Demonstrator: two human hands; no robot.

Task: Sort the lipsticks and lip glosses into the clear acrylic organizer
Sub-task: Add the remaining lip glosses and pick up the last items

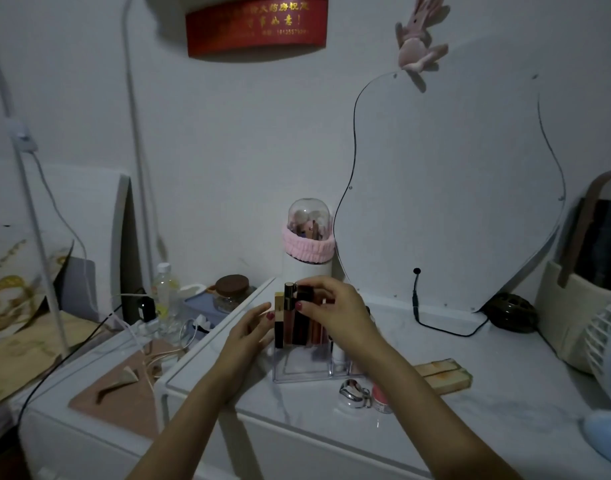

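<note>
A clear acrylic organizer (297, 370) stands on the white dresser top, with several lipsticks and lip glosses upright in it. A gold-capped tube (279, 318) is at its left, a pinkish gloss (289, 317) beside it. My right hand (335, 311) pinches the top of a dark lipstick tube (301, 327) that stands in the organizer. My left hand (250, 336) rests against the organizer's left side, fingers apart and holding nothing. A silver compact (353, 393) and a small pink pot (380, 398) lie in front of the organizer.
A white brush holder (307, 268) with a clear dome and pink band stands behind the organizer. A curvy mirror (446, 188) leans on the wall. A tan flat box (442, 374) lies to the right, a fan (605, 341) at the far right. Cables, a bottle and a jar crowd the left table.
</note>
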